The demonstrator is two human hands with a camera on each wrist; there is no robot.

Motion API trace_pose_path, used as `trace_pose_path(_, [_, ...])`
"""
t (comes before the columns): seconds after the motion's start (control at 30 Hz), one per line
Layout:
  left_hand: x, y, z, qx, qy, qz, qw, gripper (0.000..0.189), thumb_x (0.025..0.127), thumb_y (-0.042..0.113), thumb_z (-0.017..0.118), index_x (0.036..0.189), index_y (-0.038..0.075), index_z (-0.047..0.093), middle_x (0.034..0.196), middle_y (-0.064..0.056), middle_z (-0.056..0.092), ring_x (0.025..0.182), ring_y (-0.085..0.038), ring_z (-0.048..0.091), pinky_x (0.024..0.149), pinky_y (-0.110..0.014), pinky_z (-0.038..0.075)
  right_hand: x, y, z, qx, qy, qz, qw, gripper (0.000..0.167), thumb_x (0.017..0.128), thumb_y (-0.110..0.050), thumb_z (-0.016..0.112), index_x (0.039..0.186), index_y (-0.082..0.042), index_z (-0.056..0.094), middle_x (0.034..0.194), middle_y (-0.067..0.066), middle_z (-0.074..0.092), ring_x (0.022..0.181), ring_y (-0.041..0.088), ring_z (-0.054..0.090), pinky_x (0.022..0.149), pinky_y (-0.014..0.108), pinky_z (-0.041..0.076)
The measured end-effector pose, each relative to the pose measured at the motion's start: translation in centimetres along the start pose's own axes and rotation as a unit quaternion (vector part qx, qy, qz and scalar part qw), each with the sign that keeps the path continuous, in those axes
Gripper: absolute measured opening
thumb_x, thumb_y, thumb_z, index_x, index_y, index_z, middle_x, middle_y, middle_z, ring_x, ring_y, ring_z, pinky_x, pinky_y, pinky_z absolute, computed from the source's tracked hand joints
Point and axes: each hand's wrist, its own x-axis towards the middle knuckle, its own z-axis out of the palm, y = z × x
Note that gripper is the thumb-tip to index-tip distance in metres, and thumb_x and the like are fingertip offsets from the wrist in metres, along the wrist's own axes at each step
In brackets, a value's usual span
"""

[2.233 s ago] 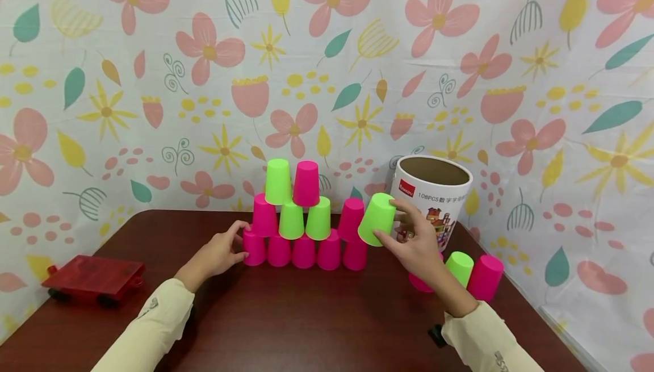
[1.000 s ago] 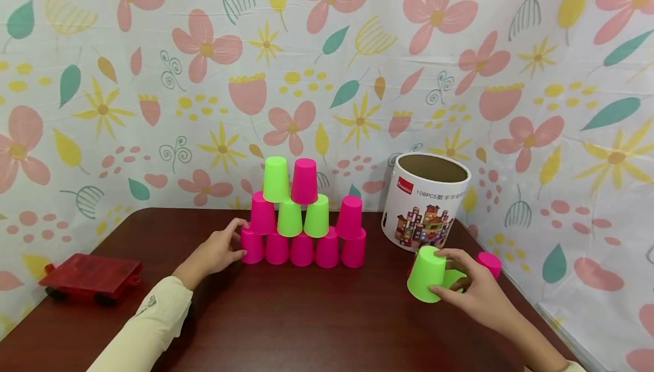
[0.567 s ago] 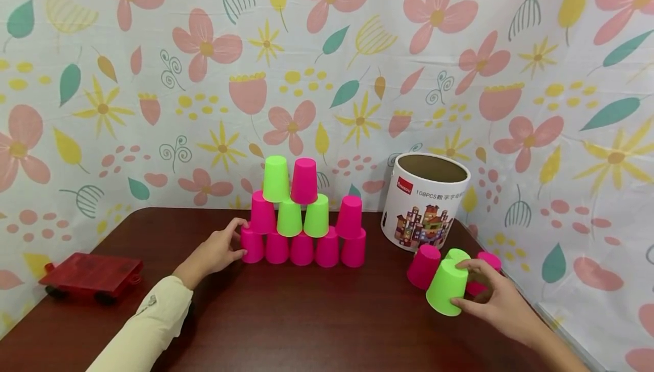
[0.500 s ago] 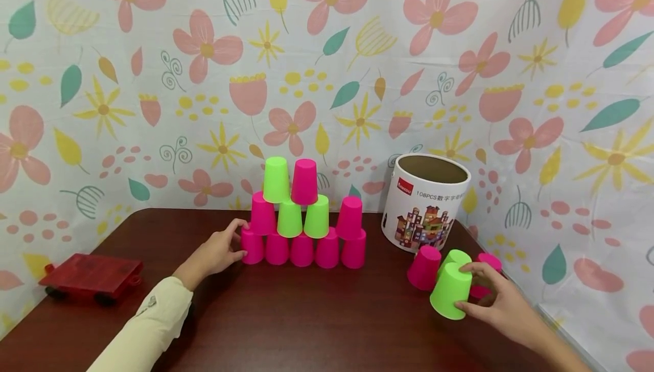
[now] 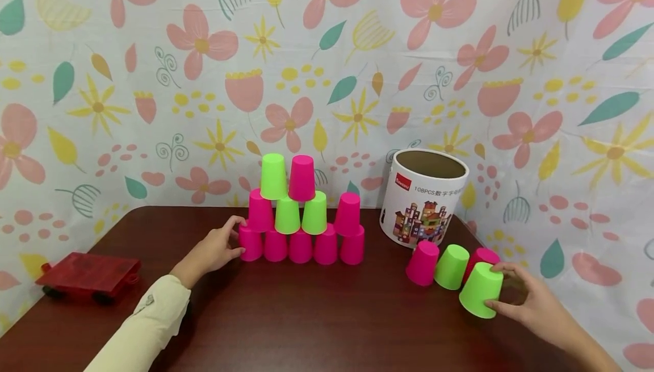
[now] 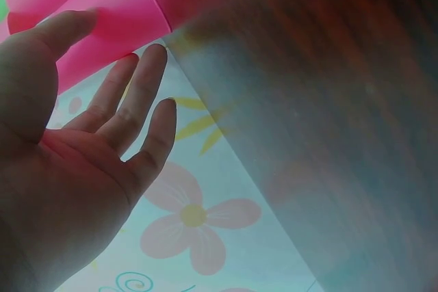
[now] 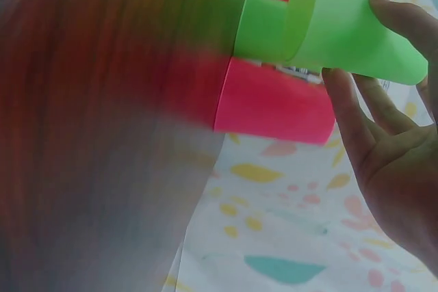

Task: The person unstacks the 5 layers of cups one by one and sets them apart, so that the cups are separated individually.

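Observation:
Pink and green cups stand upside down in a tiered stack. Its bottom row is pink; above are a pink cup (image 5: 260, 210), two green cups and, past a gap, another pink cup (image 5: 348, 214). A green cup (image 5: 273, 176) and a pink cup (image 5: 302, 178) top it. My left hand (image 5: 210, 250) holds the leftmost bottom pink cup (image 5: 250, 243) between thumb and fingers; its other fingers are spread. My right hand (image 5: 536, 306) pinches a green cup (image 5: 481, 291), mouth down. Its rim looks lifted off the table in the right wrist view.
A row of pink cup (image 5: 422, 263), green cup (image 5: 452, 267) and partly hidden pink cup (image 5: 479, 259) stands behind the held cup. A white printed bucket (image 5: 421, 199) stands at the back right, a red toy cart (image 5: 89, 274) at the left of the brown table (image 5: 306, 315).
My right hand has carried the green cup from beside the stack's second row to the right, in front of the loose row. My left hand has kept its place at the stack.

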Motion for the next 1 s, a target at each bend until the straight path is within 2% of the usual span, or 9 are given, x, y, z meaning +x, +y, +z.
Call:
trace_pose_path(0.2, [0.1, 0.0, -0.2, -0.003, 0.002, 0.01, 0.9999, 0.06, 0.084, 0.005, 0.078, 0.127, 0.013, 0.036, 0.102, -0.018, 0.068, 0.069, -0.014, 0.062, 0.065, -0.034, 0.051, -0.5, 1.1, -1.5, -0.014, -0.015, 0.046, 0.9987, 0.063, 0.068, 0.014, 0.082, 0.12, 0.003, 0.048, 0.111, -0.023, 0.055, 0.085, 0.0, 0.064, 0.06, 0.022, 0.055])
trace_pose_path(0.47, [0.1, 0.1, -0.1, -0.002, 0.001, 0.005, 1.0, 0.059, 0.084, 0.005, 0.077, 0.126, 0.013, 0.036, 0.102, -0.019, 0.067, 0.068, -0.014, 0.06, 0.064, -0.034, 0.05, -0.7, 2.1, -2.2, -0.027, -0.026, 0.054, 0.9978, 0.06, 0.067, 0.012, 0.083, 0.114, 0.001, 0.047, 0.103, -0.02, 0.058, 0.079, 0.003, 0.065, 0.06, 0.021, 0.052])
trace_pose_path(0.77, [0.1, 0.1, -0.2, -0.001, 0.002, 0.005, 1.0, 0.059, 0.085, 0.004, 0.077, 0.126, 0.013, 0.035, 0.103, -0.019, 0.067, 0.068, -0.015, 0.061, 0.064, -0.034, 0.05, -0.5, 2.8, -2.4, -0.065, -0.044, 0.079, 0.9937, 0.057, 0.068, 0.004, 0.086, 0.11, -0.002, 0.048, 0.098, -0.013, 0.055, 0.08, -0.002, 0.063, 0.062, 0.021, 0.054])
trace_pose_path(1.0, [0.1, 0.2, 0.0, 0.0, 0.001, 0.002, 1.0, 0.059, 0.085, 0.005, 0.077, 0.126, 0.013, 0.035, 0.103, -0.019, 0.067, 0.068, -0.015, 0.061, 0.065, -0.035, 0.05, -0.7, 3.7, -2.7, -0.057, -0.052, 0.088, 0.9931, 0.055, 0.07, 0.006, 0.084, 0.109, 0.0, 0.047, 0.097, -0.014, 0.054, 0.076, 0.001, 0.063, 0.061, 0.022, 0.053])
